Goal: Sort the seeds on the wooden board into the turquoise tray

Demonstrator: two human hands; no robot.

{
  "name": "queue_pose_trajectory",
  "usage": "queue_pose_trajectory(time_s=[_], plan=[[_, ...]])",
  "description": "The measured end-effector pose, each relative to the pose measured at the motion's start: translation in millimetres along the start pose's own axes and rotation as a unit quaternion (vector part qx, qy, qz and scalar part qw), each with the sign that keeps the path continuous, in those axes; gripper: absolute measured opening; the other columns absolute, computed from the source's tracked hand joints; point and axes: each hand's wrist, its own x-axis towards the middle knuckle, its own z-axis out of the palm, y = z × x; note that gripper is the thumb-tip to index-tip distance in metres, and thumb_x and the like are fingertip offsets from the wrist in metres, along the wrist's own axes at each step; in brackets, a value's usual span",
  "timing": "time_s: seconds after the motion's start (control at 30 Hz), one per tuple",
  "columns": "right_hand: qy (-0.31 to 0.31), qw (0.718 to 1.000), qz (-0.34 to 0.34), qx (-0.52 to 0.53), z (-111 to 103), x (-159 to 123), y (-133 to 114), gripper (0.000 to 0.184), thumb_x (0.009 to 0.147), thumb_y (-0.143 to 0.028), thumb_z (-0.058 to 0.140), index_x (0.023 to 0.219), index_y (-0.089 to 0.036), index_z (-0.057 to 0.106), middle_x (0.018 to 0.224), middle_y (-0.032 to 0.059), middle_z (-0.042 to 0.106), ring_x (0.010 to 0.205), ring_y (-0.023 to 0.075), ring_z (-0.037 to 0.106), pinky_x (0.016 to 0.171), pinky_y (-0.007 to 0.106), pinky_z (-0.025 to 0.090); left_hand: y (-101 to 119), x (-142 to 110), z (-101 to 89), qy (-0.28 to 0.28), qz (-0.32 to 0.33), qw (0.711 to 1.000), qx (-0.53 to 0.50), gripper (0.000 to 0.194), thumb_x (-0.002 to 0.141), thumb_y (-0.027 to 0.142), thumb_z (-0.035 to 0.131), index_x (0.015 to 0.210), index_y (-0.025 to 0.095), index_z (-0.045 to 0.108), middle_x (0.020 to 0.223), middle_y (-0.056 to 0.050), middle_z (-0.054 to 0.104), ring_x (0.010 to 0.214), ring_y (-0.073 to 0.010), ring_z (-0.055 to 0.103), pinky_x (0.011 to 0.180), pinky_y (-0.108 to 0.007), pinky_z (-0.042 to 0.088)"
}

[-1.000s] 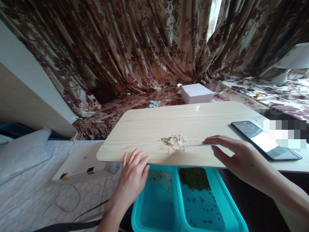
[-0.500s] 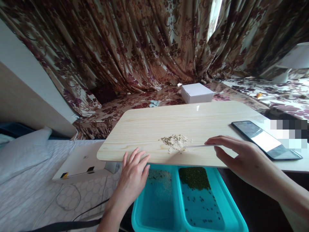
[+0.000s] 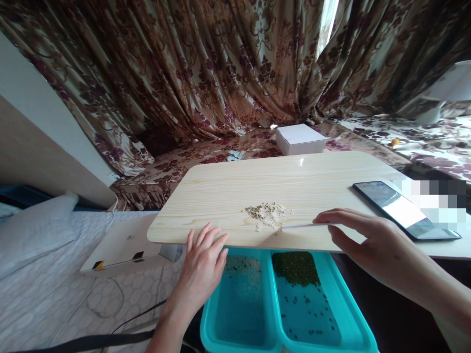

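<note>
My right hand [image 3: 373, 238]'s got a thin stick [image 3: 300, 226] pinched, tip beside the mixed grain pile [image 3: 271, 215] on the counter [image 3: 301, 181]; left hand [image 3: 204, 257]'s empty, fingers spread at the near edge; guess I'm mid-way picking grains apart, and the next nudge needs a light touch.

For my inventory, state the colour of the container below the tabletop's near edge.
The container is turquoise, seen in the head view.

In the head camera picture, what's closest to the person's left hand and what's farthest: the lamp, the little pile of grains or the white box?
From the left hand, nearest first:
1. Pile of grains: on the table, ahead and to the right.
2. White box: beyond the table's far edge.
3. Lamp: at the far right.
</note>
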Motion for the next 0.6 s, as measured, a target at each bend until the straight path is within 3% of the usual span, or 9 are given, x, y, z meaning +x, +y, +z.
queue_pose_trajectory(time_s=[0.27, 0.6], plan=[[-0.003, 0.999, 0.037, 0.040, -1, 1, -8, 0.023, 0.085, -0.028, 0.053, 0.090, -0.024, 0.076, 0.088, 0.0064, 0.081, 0.074, 0.0199, 0.076, 0.051, 0.025, 0.057, 1, 0, 0.1, -0.002, 0.000, 1.000, 0.003, 0.036, 0.101, 0.020, 0.044, 0.126, 0.020, 0.070, 0.136, -0.012, 0.069, 0.140, -0.0349, 0.051, 0.116, -0.070, 0.034], [-0.022, 0.998, 0.055, 0.035, 12, 12, 2, 0.028, 0.083, -0.033, 0.052, 0.090, -0.024, 0.077, 0.084, 0.0039, 0.082, 0.064, 0.0201, 0.074, 0.052, 0.029, 0.056, -1, 0, -1.2, -0.004, -0.001, 1.000, -0.003, 0.036, 0.100, 0.019, 0.045, 0.126, 0.021, 0.070, 0.136, -0.012, 0.068, 0.140, -0.0349, 0.050, 0.115, -0.070, 0.034]])
